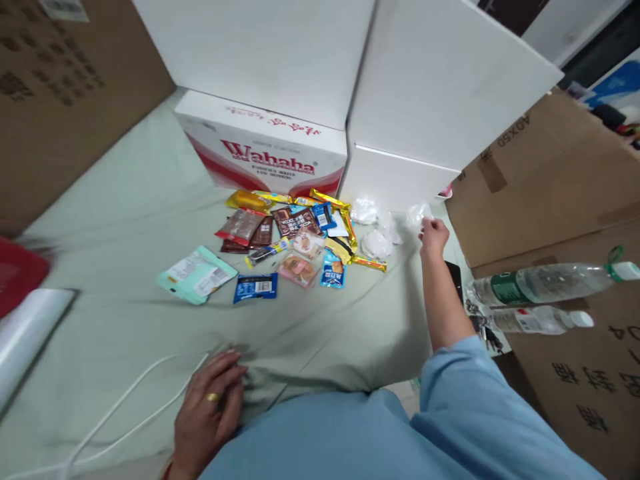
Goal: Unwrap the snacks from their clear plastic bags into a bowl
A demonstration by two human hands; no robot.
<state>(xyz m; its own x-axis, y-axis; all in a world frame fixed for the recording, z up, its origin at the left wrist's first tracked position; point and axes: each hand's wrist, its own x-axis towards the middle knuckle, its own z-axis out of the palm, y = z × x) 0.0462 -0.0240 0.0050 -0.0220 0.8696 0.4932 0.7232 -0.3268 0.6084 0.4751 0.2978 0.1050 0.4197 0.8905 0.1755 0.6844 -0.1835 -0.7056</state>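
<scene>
My right hand (434, 237) pinches a crumpled clear plastic bag (417, 215) at the right end of the spread of snacks. Beside it lie other crumpled clear bags (376, 243). My left hand (213, 400), with a gold ring on one finger, rests on the pale green cloth (320, 333), its fingers loosely extended and holding nothing. A white cable (135, 393) runs by that hand. Among the snacks are a mint-green packet (196, 275), a dark blue packet (255, 287), a small blue packet (333, 270), brown cocoa packets (295, 223) and yellow-wrapped bars (369, 263).
Behind the snacks stands a white and red Wahaha carton (270, 157), with white panels (415, 87) above it. Plastic bottles (555, 283) and keys (490, 337) lie at the right against a cardboard box (545, 180). Another cardboard box (75, 133) stands at the left.
</scene>
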